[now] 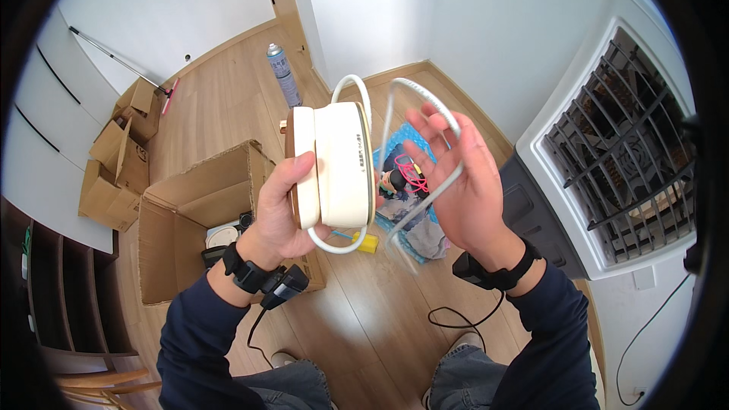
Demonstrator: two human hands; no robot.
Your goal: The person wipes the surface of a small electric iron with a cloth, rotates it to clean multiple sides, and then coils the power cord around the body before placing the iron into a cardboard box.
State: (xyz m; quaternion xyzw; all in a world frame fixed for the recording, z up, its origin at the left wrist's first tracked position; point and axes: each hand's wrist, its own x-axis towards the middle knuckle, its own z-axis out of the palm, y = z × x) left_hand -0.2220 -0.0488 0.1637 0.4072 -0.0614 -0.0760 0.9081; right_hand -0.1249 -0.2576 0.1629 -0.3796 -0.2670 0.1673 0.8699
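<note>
A cream-coloured small appliance (344, 165) with a brown side is held up in front of me and bears some writing. My left hand (276, 208) grips it from the left, thumb on the near face and the other fingers mostly hidden behind it. White power cord (420, 89) loops past its top and bottom, and a loose bend stands out to the right. That bend passes through my right hand (475, 193), caught by the thumb, while the fingers are loosely curled and the palm faces the appliance. The cord's lower end is blurred.
Below left stands an opened cardboard box (196, 182) with items inside. Blue bubble wrap (422, 134) lies on the floor under a figurine, pink cord and cloth. A spray can (283, 77), yellow object (369, 242), smaller boxes (117, 193) and a grilled grey-white unit (529, 151) surround me.
</note>
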